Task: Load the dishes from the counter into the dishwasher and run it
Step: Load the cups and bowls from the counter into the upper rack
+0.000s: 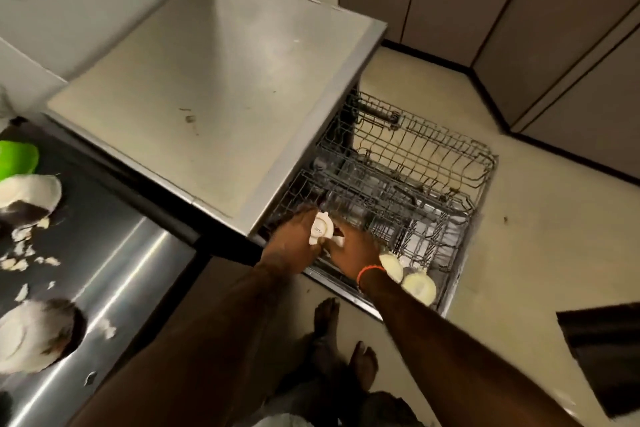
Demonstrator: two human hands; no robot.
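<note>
While both hands meet over the near-left corner of the dishwasher's pulled-out lower rack point(464, 215), the left hand point(294, 239) grips a small white dish point(322, 229), its fingers curled round the left edge so that the round underside with a faint mark faces up. Just to its right, the right hand point(353, 248) touches the same dish from the other side; whether those fingers pinch it or only steady it I cannot tell, since motion blur hides them. Further right of the right wrist, past an orange band point(369, 270), 2 pale round dishes point(405, 277) already stand in the rack's front row. Beyond both hands, the upper rack point(433, 139) is pulled out and looks bare. Far to the left of the left arm, the steel counter point(131, 270) holds more dirty dishes, a green bowl point(19, 158) and scattered white scraps. To seat this dish well, it probably should be tipped on edge and slid down between 2 tines, leaning the same way as the 2 already placed, with the left hand letting go only once the rim sits firmly. Crowding it under the dishwasher's top edge point(304, 163) risks a knock, so a slot slightly nearer the right hand seems safer.
</note>
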